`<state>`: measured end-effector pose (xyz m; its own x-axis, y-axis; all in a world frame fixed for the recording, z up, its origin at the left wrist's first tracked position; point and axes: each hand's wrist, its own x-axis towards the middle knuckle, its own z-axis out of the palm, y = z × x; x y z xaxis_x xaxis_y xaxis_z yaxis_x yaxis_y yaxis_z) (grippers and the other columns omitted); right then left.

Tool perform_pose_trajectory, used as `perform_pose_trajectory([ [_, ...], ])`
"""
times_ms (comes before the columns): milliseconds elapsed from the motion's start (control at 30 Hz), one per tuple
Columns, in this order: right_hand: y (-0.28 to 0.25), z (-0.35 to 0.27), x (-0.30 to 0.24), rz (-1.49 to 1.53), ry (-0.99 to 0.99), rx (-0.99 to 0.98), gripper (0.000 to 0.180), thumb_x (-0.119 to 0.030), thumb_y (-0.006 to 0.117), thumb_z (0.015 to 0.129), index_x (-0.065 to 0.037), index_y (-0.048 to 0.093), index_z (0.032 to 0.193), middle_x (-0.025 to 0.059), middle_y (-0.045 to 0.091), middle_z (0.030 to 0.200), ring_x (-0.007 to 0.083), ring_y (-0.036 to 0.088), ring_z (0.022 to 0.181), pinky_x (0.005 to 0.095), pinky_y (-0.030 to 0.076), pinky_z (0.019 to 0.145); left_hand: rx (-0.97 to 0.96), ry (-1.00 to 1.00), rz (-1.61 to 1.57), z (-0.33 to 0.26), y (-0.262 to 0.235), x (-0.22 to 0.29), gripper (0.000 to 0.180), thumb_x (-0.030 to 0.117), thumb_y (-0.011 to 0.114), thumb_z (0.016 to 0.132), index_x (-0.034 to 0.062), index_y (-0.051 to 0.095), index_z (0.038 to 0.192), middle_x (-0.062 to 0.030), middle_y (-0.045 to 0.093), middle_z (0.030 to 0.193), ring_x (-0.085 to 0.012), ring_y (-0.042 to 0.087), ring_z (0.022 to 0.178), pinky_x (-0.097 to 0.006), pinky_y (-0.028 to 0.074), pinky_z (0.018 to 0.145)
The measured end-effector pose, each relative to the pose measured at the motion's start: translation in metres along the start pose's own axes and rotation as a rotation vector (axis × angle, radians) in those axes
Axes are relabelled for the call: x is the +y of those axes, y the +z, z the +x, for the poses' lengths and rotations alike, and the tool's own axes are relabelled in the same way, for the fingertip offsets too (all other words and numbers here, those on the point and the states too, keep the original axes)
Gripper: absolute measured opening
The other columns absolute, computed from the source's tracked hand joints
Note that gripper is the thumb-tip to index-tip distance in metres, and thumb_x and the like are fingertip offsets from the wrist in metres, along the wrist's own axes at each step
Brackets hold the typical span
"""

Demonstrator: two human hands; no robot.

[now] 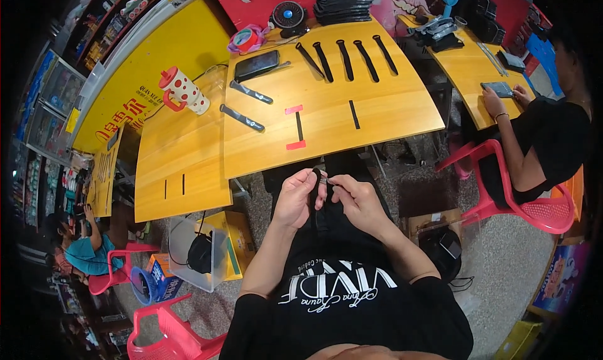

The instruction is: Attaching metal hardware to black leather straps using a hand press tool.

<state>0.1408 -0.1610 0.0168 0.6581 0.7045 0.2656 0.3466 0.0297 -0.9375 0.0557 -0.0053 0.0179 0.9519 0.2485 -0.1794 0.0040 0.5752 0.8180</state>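
Both of our hands, left hand (295, 198) and right hand (357, 203), pinch one thin black strap (320, 200) near its metal end (323, 178); we judge it light and limp, best gripped there.

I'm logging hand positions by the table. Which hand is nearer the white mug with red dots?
Left. The left hand sits below the table edge, on the side of the dotted mug; the right hand is beside it, farther away.

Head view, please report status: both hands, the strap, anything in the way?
Left hand and right hand both pinch one black strap over the lap. More straps lie on the wooden table. Nothing between hands and table.
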Motion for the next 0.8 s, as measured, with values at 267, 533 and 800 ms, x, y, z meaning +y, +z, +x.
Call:
perform_pose_trajectory([
  [267, -0.0020, -0.0023, 0.0028, -0.034, 0.003, 0.008, 0.016, 0.001, 0.055, 0.090, 0.003, 0.062, 0.105, 0.0182, 0.065, 0.078, 0.0325, 0.069, 0.073, 0.0381, 0.052, 0.064, 0.024, -0.034, -0.029, 0.0000, 0.0003, -0.0026, 0.021, 0.021, 0.052, 0.103, 0.0024, 0.060, 0.098, -0.0043, 0.061, 0.072, -0.0117, 0.055, 0.056, -0.022, 0.044, 0.052],
  [533, 0.0005, -0.0054, -0.0016, -0.053, -0.025, -0.003, 0.020, 0.004, 0.055, 0.087, 0.003, 0.061, 0.106, 0.0190, 0.064, 0.080, 0.0335, 0.068, 0.073, 0.0392, 0.053, 0.064, 0.016, -0.031, -0.052, -0.0047, -0.0013, -0.0018, 0.020, 0.020, 0.052, 0.102, 0.0031, 0.059, 0.095, -0.0047, 0.061, 0.072, -0.0117, 0.055, 0.055, -0.022, 0.044, 0.051],
  [800, 0.0021, -0.0075, -0.0024, -0.152, -0.098, 0.005, 0.024, 0.006, 0.055, 0.081, 0.003, 0.059, 0.105, 0.0195, 0.064, 0.083, 0.0364, 0.066, 0.074, 0.0416, 0.053, 0.065, 0.024, 0.011, -0.007, -0.0055, -0.0041, -0.0050, 0.017, 0.017, 0.056, 0.100, 0.0020, 0.063, 0.096, -0.0046, 0.063, 0.073, -0.0109, 0.057, 0.057, -0.022, 0.045, 0.052],
])
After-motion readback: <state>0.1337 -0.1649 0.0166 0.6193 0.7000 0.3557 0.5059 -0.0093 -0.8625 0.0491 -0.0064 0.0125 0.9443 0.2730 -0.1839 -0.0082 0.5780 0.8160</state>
